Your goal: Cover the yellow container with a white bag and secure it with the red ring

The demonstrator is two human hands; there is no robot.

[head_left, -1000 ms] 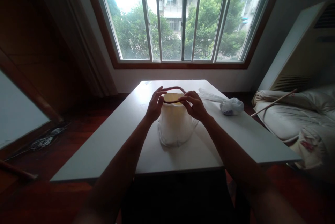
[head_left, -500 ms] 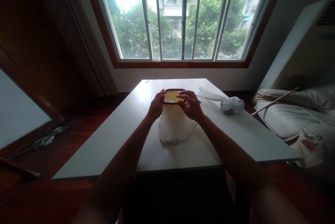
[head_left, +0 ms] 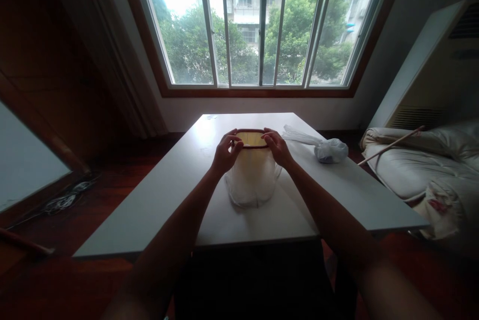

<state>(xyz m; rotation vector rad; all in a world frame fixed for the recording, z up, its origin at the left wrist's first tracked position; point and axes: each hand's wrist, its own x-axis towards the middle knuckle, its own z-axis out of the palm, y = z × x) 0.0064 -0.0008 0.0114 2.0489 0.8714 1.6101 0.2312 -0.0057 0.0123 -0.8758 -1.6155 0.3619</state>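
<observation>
Two hands, left hand [head_left: 225,154] and right hand [head_left: 277,149], curl their fingers over opposite ends of a dark red ring [head_left: 255,147] — whether gripping or merely pressing, I cannot tell. Raised above the pale-yellow bin [head_left: 250,138] a second ago, the ring now lies level at its mouth — apparently seated. A translucent bag [head_left: 251,185] drapes the bin, bunching on the white table [head_left: 168,200].

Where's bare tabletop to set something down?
Left part of the table, between its left edge and the left forearm; right front, between right forearm, white bag and right edge. Crowded: middle, with the bin, left grip and right grip at its rim.
</observation>
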